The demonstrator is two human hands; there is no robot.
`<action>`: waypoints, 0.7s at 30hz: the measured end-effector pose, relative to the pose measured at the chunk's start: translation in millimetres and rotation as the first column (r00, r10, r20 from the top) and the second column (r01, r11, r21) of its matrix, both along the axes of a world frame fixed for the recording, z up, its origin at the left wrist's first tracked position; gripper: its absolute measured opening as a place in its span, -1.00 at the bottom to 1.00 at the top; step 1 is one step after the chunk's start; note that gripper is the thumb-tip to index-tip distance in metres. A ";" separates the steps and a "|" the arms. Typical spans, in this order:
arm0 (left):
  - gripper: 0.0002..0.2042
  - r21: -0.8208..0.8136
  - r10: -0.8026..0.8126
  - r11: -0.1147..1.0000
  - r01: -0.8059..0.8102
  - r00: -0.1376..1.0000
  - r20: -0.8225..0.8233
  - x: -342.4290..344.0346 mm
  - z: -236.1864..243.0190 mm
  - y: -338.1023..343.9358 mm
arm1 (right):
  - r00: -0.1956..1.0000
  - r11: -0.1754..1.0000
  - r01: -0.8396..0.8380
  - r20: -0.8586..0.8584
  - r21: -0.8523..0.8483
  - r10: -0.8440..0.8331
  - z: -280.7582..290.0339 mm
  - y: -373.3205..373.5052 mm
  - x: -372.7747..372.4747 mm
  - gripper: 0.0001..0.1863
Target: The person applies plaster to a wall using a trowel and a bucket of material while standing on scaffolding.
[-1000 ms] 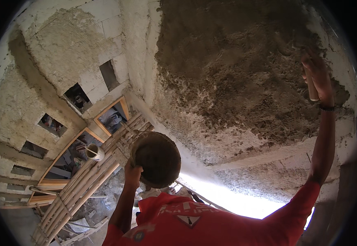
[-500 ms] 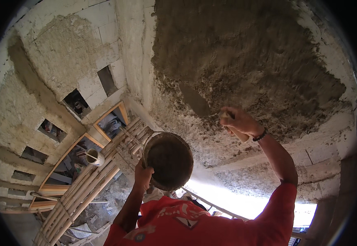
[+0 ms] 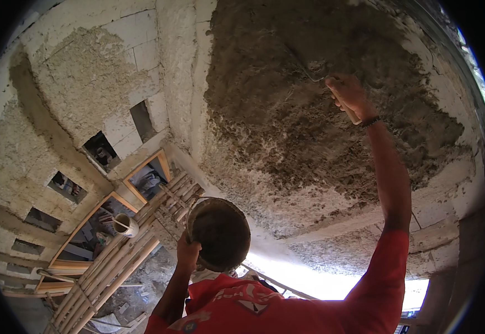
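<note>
My left hand point(image 3: 188, 253) grips the rim of a round, dark bucket point(image 3: 220, 234) at chest height; its inside shows dark mortar, hard to make out in shadow. Raised high at the right, my right hand point(image 3: 347, 93) is wrapped round the wooden handle of a trowel point(image 3: 314, 78). The trowel's blade lies nearly edge-on against the wet, dark mortar point(image 3: 320, 33) spread over the wall. Below the hand that mortar layer is rough and clumpy, thinning to patches on the pale wall surface.
A scaffold of bamboo poles point(image 3: 109, 267) runs along the lower left, with a white pail point(image 3: 125, 225) standing on it. Left of it, a block wall point(image 3: 86, 72) has several square openings and wooden frames point(image 3: 145, 175). Bright light enters through an opening point(image 3: 309, 278) at the lower right.
My right hand has moved up and to the right with the trowel, whose blade has turned from face-on to nearly edge-on. The bucket in my left hand sits slightly lower and further left.
</note>
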State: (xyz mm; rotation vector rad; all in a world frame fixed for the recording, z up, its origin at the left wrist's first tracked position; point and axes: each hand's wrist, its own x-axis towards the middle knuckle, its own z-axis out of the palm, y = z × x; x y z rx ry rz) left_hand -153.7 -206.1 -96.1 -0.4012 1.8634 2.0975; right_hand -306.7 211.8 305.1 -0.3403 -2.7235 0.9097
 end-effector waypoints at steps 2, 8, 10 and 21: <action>-0.49 0.011 0.009 1.000 -0.009 1.000 -0.003 0.0 -0.5 -5.7 | 1.000 0.999 0.025 -0.008 0.043 -0.025 13.7 0.2 13.4 -0.62; -0.49 -0.019 -0.002 1.000 0.001 1.000 -0.009 -0.7 -13.1 -18.6 | 0.985 0.981 0.143 -0.111 0.129 -0.129 75.7 3.1 51.0 -0.67; -0.50 -0.042 0.036 0.998 -0.037 0.999 -0.022 2.0 -16.0 -26.6 | 0.987 0.940 0.105 -0.149 0.324 -0.059 91.6 5.8 55.3 -0.67; -0.52 -0.052 0.056 0.997 -0.056 0.998 -0.010 16.1 -24.5 -23.7 | 0.931 0.612 0.069 -0.271 0.788 0.244 68.4 -56.8 127.0 -0.67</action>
